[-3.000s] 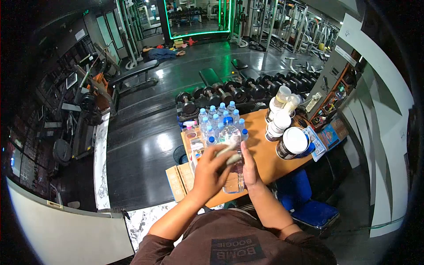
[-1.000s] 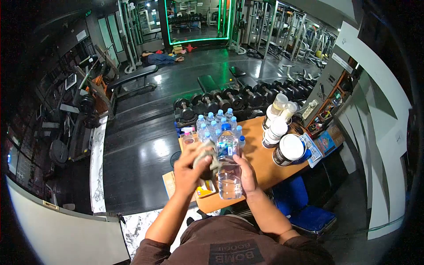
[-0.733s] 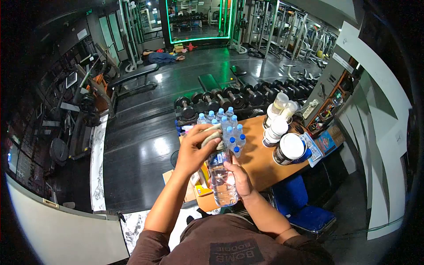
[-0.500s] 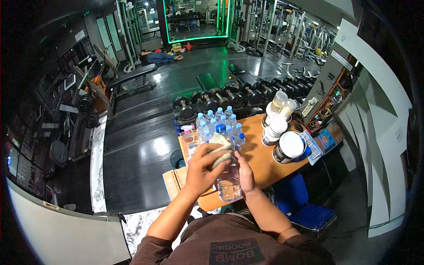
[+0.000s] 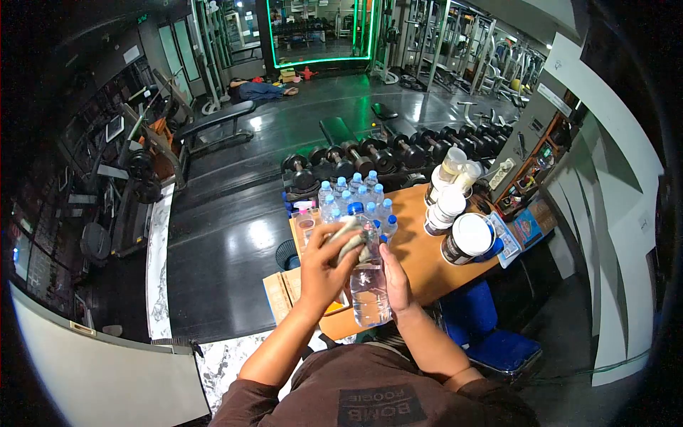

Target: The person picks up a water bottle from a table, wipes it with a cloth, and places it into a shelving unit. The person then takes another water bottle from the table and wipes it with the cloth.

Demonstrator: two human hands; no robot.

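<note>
A clear plastic water bottle (image 5: 371,297) with a dark blue cap stands upright in front of my chest, above the table's near edge. My right hand (image 5: 397,282) grips it from the right side, thumb upward. My left hand (image 5: 324,265) is closed around a pale folded cloth (image 5: 348,238), which presses against the upper left side of the bottle. The cloth and fingers cover part of the bottle's upper half. Just beyond, several blue-capped water bottles (image 5: 346,191) stand grouped on the wooden table (image 5: 420,274).
White tubs (image 5: 469,236) and more containers stand on the table's right. A pink-capped bottle (image 5: 304,217) is at its left edge. A blue chair (image 5: 498,345) is at lower right, a dark basket (image 5: 287,255) at left. Dumbbells (image 5: 370,151) line the floor behind; a person (image 5: 262,92) lies farther back.
My left hand and the cloth have shifted slightly down and left on the bottle, uncovering more of its neck and shoulder. The right hand keeps its grip.
</note>
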